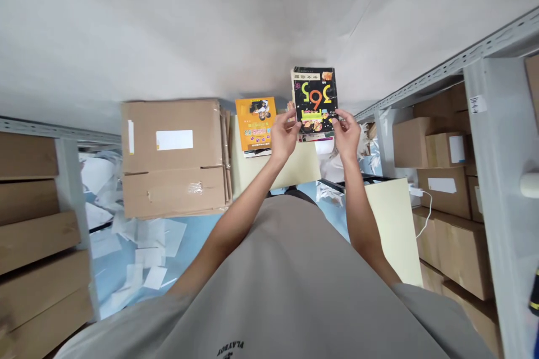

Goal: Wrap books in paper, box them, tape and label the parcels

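Note:
A black book (315, 92) with "365" in big coloured digits on its cover is held up in front of me, upside down from my side. My left hand (285, 136) pinches its lower left corner, and my right hand (347, 133) grips the lower right one. Just left of my left hand lies an orange book (256, 123) with a picture of people on the cover. Other printed matter shows beneath the orange book and behind the black one, mostly hidden. These stand on a pale yellow table (244, 175).
Flattened cardboard boxes (174, 146) are stacked left of the books. A second pale tabletop (396, 224) with a white cable (427, 216) is at my right. Shelves of cartons (452, 241) flank both sides. Loose paper sheets (149, 249) litter the blue floor.

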`<state>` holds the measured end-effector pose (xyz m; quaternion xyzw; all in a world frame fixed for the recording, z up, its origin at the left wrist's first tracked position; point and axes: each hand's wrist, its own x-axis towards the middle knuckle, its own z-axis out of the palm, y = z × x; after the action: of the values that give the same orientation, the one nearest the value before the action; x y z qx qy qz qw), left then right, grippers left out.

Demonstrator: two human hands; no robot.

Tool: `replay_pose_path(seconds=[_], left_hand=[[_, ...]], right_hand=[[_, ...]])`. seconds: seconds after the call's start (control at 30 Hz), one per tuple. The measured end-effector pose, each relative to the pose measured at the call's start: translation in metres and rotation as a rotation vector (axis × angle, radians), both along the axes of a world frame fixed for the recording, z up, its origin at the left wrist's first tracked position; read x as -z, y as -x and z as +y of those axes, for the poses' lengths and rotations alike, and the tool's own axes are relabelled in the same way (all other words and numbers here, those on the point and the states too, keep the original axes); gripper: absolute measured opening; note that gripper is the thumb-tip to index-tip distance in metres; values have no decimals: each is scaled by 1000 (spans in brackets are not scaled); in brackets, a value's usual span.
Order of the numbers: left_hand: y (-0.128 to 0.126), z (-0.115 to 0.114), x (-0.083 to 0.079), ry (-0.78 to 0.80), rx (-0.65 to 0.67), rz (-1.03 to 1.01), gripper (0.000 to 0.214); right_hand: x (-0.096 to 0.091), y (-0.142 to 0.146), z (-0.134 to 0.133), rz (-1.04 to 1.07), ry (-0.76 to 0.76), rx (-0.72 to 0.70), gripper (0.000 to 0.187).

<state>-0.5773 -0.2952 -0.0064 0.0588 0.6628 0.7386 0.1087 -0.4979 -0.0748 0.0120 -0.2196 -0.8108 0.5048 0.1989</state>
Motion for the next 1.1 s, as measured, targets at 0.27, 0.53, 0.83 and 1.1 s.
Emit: replay_pose_path(seconds=[0.27, 0.53, 0.83, 1.1], left_hand=[[-16, -2, 62, 266, 45, -133, 41], [7, -131, 81, 642, -259, -252, 57], [-18, -159, 71, 862, -41, -305, 41], [-91, -183, 56, 803, 355, -494, 15]], right_hand=[[43, -1, -5, -250, -301, -7, 40], [62, 11, -128, -290, -154, -501, 48], [107, 15, -186, -571, 55, -363, 74], [86, -82, -204, -422, 720, 185, 57]])
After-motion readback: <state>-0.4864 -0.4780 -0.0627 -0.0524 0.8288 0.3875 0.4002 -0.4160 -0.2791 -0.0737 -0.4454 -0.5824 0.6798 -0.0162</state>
